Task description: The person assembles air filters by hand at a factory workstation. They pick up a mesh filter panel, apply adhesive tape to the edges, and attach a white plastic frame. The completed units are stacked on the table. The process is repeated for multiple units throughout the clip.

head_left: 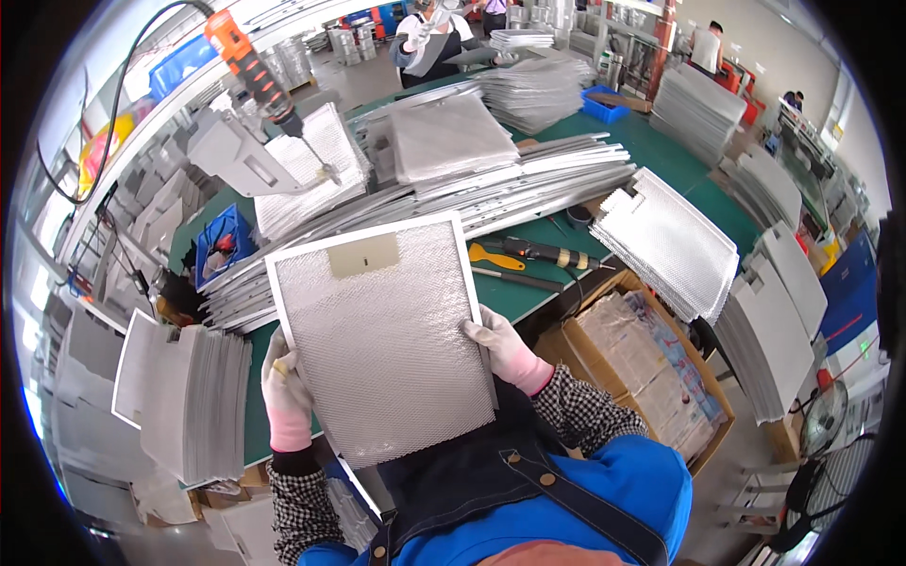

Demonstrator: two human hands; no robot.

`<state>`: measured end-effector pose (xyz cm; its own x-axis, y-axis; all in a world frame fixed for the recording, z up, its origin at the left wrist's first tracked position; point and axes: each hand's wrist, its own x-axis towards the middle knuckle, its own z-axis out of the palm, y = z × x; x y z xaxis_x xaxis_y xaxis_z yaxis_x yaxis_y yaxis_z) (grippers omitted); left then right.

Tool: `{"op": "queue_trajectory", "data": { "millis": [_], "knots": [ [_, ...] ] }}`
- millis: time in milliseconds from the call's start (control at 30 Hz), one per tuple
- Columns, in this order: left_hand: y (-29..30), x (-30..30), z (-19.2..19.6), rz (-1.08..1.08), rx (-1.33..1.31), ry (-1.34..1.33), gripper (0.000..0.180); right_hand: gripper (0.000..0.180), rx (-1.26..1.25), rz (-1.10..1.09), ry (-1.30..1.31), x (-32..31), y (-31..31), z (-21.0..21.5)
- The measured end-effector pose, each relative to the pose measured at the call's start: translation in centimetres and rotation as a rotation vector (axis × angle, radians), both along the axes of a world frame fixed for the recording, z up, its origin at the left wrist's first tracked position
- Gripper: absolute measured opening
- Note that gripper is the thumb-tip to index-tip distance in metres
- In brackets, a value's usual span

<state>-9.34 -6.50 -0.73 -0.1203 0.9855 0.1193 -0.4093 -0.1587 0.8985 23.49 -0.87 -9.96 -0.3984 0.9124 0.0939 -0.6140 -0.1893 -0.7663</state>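
A silvery mesh panel [382, 358] is held up in front of me, tilted. White metal frame strips [363, 229] line its top and sides, and the left strip runs past the mesh at the bottom. Near the top sits a beige rectangular plate [364, 256] with a small dark slot. Gloved in white and pink, my left hand [287, 394] grips the left edge. On the opposite edge my right hand [506, 349] is closed, thumb on the front. The fingers behind the panel are hidden.
Metal strips [547, 174] and mesh stacks [451, 140] cover the green table [517, 300]. An orange power screwdriver [247, 74] hangs at upper left. A yellow-handled tool [496, 258] and a black screwdriver [547, 253] lie right of the panel. A cardboard box [604, 373] stands at right; people work beyond.
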Motion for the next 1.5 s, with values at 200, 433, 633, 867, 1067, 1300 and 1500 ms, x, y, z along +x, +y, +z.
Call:
{"op": "queue_trajectory", "data": {
  "millis": [200, 433, 633, 867, 1067, 1300, 1500],
  "knots": [
    [-0.6, 3.8, -2.8, 0.427, 0.143, 0.835, 0.046, 0.039, -0.013, -0.108, -0.099, 0.8, 0.5, 1.8],
    [1.2, 1.3, 0.9, 0.41, 0.031, 0.567, 0.029, 0.042, 0.077, -0.068, -0.137, -0.6, -0.1, 1.0],
    [-0.9, 2.9, -0.7, 0.339, -0.035, 0.505, 0.026, 0.029, 0.039, -0.18, -0.09, 0.5, 0.4, 1.2],
    [-2.4, 3.9, 1.0, 0.3, -0.098, 0.383, 0.028, 0.033, 0.043, -0.18, -0.09, -0.4, 0.2, 2.2],
    [-3.0, 3.2, 0.5, 0.296, -0.146, 0.549, 0.028, 0.027, 0.011, -0.226, -0.043, -0.4, 0.0, 0.9],
    [-4.6, 4.0, 1.7, 0.265, -0.144, 0.578, 0.027, 0.019, -0.001, -0.285, 0.138, -1.6, 1.3, 2.7],
    [-6.4, 3.7, 0.2, 0.285, -0.155, 0.797, 0.026, 0.026, 0.019, -0.397, 0.227, -0.8, 1.4, 3.3]
  ]
}}
